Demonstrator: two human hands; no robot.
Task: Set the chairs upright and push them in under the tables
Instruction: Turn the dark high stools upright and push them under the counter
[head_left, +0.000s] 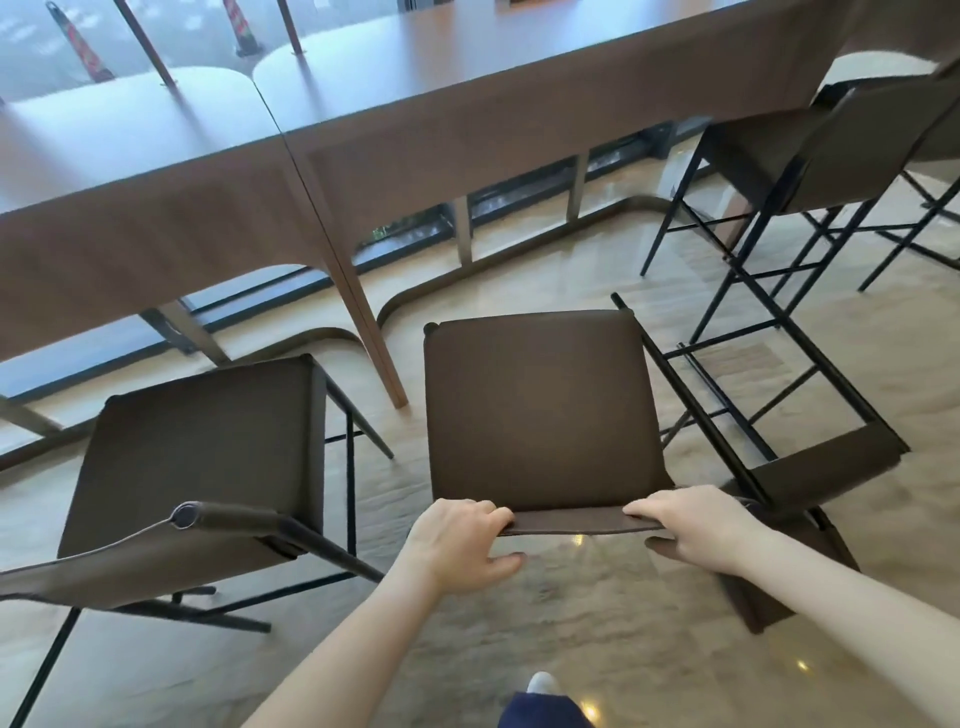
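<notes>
- Two hands hold the backrest (576, 522) of the middle chair (540, 410), seen from the head camera looking down.
- Left hand (462, 545) takes the left end of the backrest, its grip closed on it: fingers curled over the top edge, thumb underneath.
- Right hand (696, 525) takes the right end the same way, fingers over the top edge and thumb below.
- Middle chair stands upright on the pale floor (597, 613), its dark brown seat facing the desk (363, 119); the seat's front edge is near the desk but not under it.
- One desk leg (371, 332) comes down to the floor just left of the seat's front corner.
- Left chair (202, 447) stands upright just beside the middle one, its seat also short of the desk and its backrest toward the camera.
- Right chair (810, 457) lies tipped beside the middle chair, black frame and crossbars stretched over the floor, brown panels at the near end.
- Far chair (831, 150) stands upright at the top right, close to the desk's end.
- Behind the desk runs a low window (467, 208) with metal posts; two striped cones (83, 47) show beyond the glass at the top left.
- At the bottom edge a dark trouser leg (540, 712) and a pale shoe tip (543, 682) are visible.
</notes>
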